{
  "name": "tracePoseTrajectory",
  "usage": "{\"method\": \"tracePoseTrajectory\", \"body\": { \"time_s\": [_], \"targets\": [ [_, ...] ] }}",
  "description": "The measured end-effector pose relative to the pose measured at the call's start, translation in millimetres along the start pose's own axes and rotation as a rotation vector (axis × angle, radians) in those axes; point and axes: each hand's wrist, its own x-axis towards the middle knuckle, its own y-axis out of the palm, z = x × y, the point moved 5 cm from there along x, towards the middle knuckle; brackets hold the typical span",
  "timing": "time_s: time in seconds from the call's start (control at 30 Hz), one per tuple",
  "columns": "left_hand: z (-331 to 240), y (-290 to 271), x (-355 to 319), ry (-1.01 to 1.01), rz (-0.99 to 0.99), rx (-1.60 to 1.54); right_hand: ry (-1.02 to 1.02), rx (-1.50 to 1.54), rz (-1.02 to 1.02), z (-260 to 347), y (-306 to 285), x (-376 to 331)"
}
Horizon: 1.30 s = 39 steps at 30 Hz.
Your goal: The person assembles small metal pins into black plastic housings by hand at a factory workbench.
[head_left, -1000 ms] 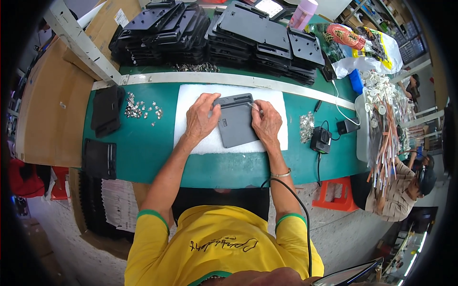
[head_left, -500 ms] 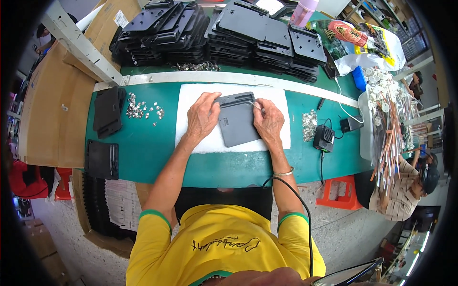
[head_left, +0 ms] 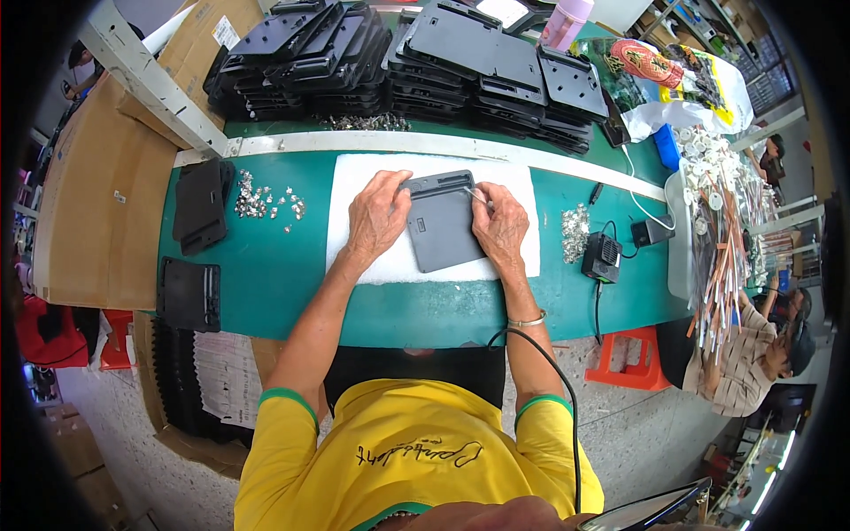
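- Head view: I see my left hand (head_left: 376, 217) pressing flat on the grey plastic panel (head_left: 440, 223), which lies on the white foam pad (head_left: 354, 190).
- Right hand (head_left: 501, 230) pinches a small metal pin (head_left: 478, 196) at the panel's top right corner.

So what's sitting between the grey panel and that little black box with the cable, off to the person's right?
In the head view, the right hand, white foam mat edge and a pile of small shiny metal bits on green table.

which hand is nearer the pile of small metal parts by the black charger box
Right. The right hand lies just left of the pile; the left hand is farther, across the grey panel.
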Motion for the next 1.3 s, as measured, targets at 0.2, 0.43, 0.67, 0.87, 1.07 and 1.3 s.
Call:
{"method": "tracePoseTrajectory", "body": {
  "time_s": [0.2,0.43,0.67,0.87,1.07,1.3],
  "targets": [
    [0.8,1.6,0.0,-0.010,0.013,0.001,0.000,0.004,-0.001,-0.8,-0.4,0.0],
    [-2.3,-2.1,-0.9,-0.062,0.041,-0.018,-0.005,0.022,-0.016,-0.1,1.8,-0.8],
    [-0.1,1.0,-2.3,0.024,-0.038,0.044,-0.032,0.012,-0.026,2.5,0.8,1.1],
    [-3.9,-3.3,-7.5,-0.024,-0.053,0.050,-0.061,-0.015,0.000,9.5,-0.2,1.7],
    [-15.7,-4.6,-26.7,-0.071,-0.062,0.108,-0.058,-0.018,0.068,8.9,1.2,1.7],
    [-26.7,3.5,-12.0,-0.120,0.091,0.162,-0.125,0.060,-0.026,3.6,-1.1,-0.9]
  ]
}}
